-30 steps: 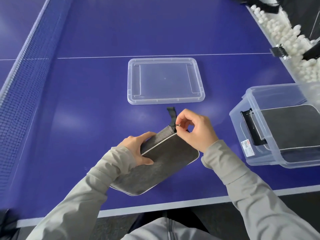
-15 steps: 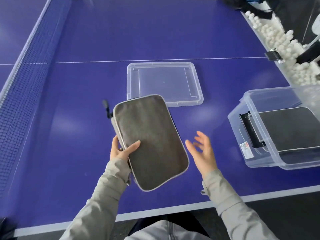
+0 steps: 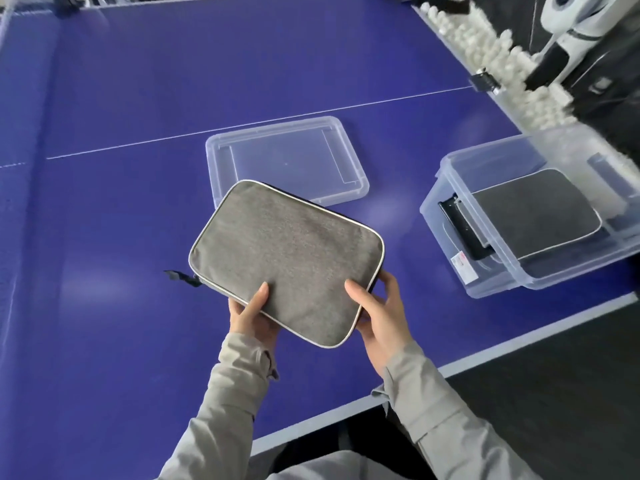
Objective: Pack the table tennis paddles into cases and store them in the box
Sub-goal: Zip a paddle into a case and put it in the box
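A grey fabric paddle case (image 3: 287, 258) with pale piping is held above the blue table, its zipper pull hanging at the left. My left hand (image 3: 251, 315) grips its near-left edge, thumb on top. My right hand (image 3: 379, 308) grips the near-right corner, thumb on top and fingers underneath. To the right stands the clear plastic box (image 3: 485, 275) with another grey case (image 3: 540, 213) lying flat inside it. No bare paddle is in sight.
The box's clear lid (image 3: 221, 164) lies flat on the table behind the held case. A trough of several white balls (image 3: 498, 53) runs along the table's right edge. The net (image 3: 10, 15) crosses the far left. The table's near edge (image 3: 519, 344) is just below my hands.
The case went from lying on the table being zipped to lifted and turned. My right hand, free half a second ago, now grips its near-right corner, and the case has shifted right.
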Tool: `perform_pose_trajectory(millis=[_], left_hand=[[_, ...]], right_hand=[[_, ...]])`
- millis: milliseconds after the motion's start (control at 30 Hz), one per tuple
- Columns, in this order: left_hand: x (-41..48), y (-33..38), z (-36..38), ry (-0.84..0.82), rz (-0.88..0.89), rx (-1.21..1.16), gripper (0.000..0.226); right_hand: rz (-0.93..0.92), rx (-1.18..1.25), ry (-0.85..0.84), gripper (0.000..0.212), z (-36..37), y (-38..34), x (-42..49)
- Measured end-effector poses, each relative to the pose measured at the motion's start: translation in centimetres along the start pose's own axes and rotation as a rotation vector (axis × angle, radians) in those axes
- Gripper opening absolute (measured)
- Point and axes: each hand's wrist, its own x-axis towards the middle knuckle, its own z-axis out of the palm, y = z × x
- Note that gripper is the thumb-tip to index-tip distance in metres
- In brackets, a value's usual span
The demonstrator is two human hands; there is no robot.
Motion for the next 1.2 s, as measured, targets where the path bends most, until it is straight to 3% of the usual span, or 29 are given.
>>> perform_pose_trajectory(millis=[167, 333, 500, 567, 733, 867, 1067, 1200], left_hand=[[-0.2, 0.7, -1.1, -0.122, -0.035, 0.195, 0.011], [1.0, 4.1, -1.7, -0.142, -0.056, 0.189, 0.044], [-0.6, 2.7, 4.7, -0.386, -0.085, 0.528, 0.053], [-1.8, 0.4, 8.1, -0.454, -0.056, 0.619, 0.081], [-5.7, -7.4, 13.3, -0.448, 0.047, 0.632, 0.086], [-8.4, -13.1, 16.9, -0.357, 0.115, 0.618, 0.073], [-9.8, -16.9, 22.6, -0.299, 0.208, 0.568, 0.064], [-8.6, -17.8, 27.2, -0.276, 0.276, 0.61, 0.066]], right_hand=[[-0.054, 0.017, -0.061, 0.042, -4.0, -2.8, -0.3], [-0.096, -0.043, -0.144, 0.045, -10.0, -8.0, -0.8], [-0.109, -0.111, -0.168, 0.033, -17.2, -12.8, -1.6], [-0.108, -0.137, -0.153, 0.031, -20.4, -14.6, -1.8], [-0.124, -0.278, -0.118, 0.04, -28.5, -19.7, -1.1], [-0.188, -0.403, -0.11, 0.057, -33.1, -23.9, 0.0], [-0.283, -0.425, -0.104, 0.039, -36.7, -28.9, 2.8], [-0.32, -0.443, -0.078, 0.044, -37.6, -31.8, 6.3]])
